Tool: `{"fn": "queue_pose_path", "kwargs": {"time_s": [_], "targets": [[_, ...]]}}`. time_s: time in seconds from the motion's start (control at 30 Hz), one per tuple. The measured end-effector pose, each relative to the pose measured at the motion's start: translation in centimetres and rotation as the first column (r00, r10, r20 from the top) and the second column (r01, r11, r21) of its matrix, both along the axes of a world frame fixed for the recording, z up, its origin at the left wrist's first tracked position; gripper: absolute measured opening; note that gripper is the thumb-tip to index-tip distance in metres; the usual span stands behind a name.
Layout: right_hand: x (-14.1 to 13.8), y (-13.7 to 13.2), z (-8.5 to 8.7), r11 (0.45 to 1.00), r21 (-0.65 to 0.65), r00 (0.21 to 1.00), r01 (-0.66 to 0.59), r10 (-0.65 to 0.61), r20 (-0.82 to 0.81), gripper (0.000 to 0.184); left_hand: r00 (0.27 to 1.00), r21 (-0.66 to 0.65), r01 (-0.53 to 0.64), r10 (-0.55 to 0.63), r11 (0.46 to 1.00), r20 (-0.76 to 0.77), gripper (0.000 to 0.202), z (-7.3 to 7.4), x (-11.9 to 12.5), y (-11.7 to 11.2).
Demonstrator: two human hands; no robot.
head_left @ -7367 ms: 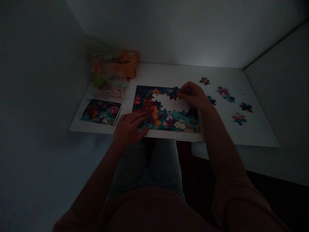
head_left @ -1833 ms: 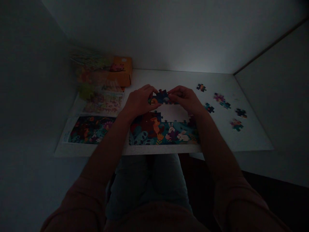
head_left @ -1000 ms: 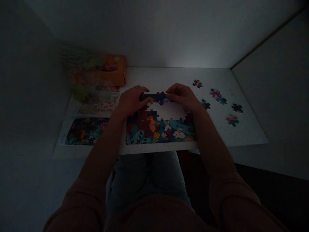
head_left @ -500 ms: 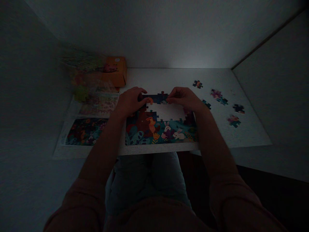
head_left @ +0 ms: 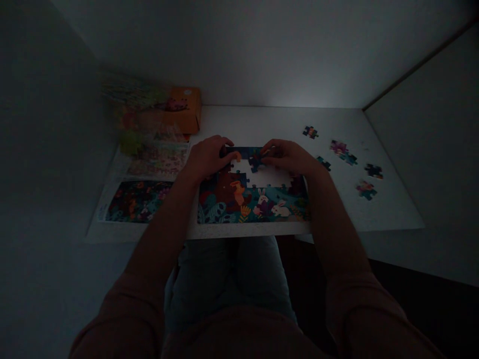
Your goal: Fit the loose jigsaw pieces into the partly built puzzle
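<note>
A partly assembled jigsaw puzzle [head_left: 220, 209] with rabbits, a fox-like animal and leaves lies at the table's front edge, a pale gap in its upper middle. My left hand [head_left: 209, 157] rests on its upper left corner, thumb and fingers apart, holding nothing. Between the fingertips of my right hand [head_left: 286, 157] is a dark blue puzzle piece [head_left: 255, 162]. That piece is over the top of the gap, tilted; whether it touches the board cannot be made out.
Loose pieces lie to the right: a multicoloured piece [head_left: 310, 132], a pink and teal cluster [head_left: 342, 151], a dark piece [head_left: 374, 171] and a pinkish piece [head_left: 365, 190]. At left are an orange box [head_left: 189, 112], a plastic bag [head_left: 149, 157] and a dark picture sheet [head_left: 130, 202].
My right hand has brought the blue piece down from the puzzle's top edge to the gap and turned it. My left hand stays at the corner. The view has shifted slightly.
</note>
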State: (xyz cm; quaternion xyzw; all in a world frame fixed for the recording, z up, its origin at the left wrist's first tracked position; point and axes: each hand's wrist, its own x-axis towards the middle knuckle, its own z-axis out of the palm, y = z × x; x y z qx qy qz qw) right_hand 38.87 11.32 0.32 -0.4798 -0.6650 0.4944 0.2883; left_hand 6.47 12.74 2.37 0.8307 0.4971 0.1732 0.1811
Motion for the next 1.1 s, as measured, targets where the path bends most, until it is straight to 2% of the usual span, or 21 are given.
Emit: {"fn": "queue_pose_path", "kwargs": {"time_s": [0.1,0.17,0.3,0.47,0.57,0.67,0.8,0.93,1.1], "targets": [[0.0,0.0,0.3,0.999,0.018,0.999,-0.048,0.048,0.011,0.043,1.0,0.003,-0.005,0.005,1.0,-0.002,0.026,0.0,0.1,0.0],[0.1,0.1,0.4,0.999,0.039,0.999,-0.035,0.035,0.013,0.041,1.0,0.006,-0.009,0.009,1.0,-0.009,0.024,-0.1,0.2,0.0],[0.4,0.1,1.2,0.993,0.094,0.997,0.072,-0.071,-0.011,0.039,1.0,0.007,-0.026,0.026,1.0,-0.011,0.025,-0.1,0.2,0.0],[1.9,-0.7,3.5,0.959,0.144,0.97,0.244,-0.24,-0.044,0.035,1.0,0.018,-0.023,0.023,1.0,0.003,0.029,-0.3,0.0,0.3],[3.3,-1.2,4.4,0.959,0.14,0.969,0.248,-0.246,-0.034,0.036,1.0,0.022,-0.027,0.027,0.999,-0.013,0.033,-0.5,0.0,0.4],[4.6,-1.6,4.1,0.977,0.108,0.983,0.183,-0.18,-0.036,0.038,0.999,0.025,-0.035,0.036,0.999,-0.028,0.037,-0.7,0.0,0.6],[5.4,-2.1,2.7,0.993,0.057,0.992,0.105,-0.101,-0.071,0.04,0.998,0.019,-0.036,0.036,0.999,-0.041,0.033,-0.7,-0.1,0.6],[5.1,-2.4,1.8,0.996,0.014,0.993,0.092,-0.09,-0.07,0.035,0.998,-0.012,-0.04,0.04,0.999,-0.041,0.031,-0.5,0.1,0.5],[3.7,-2.8,1.6,0.997,-0.03,0.995,0.072,-0.074,-0.063,0.034,0.999,-0.012,-0.031,0.031,0.999,-0.026,0.034,-0.3,-0.4,0.6]]}}
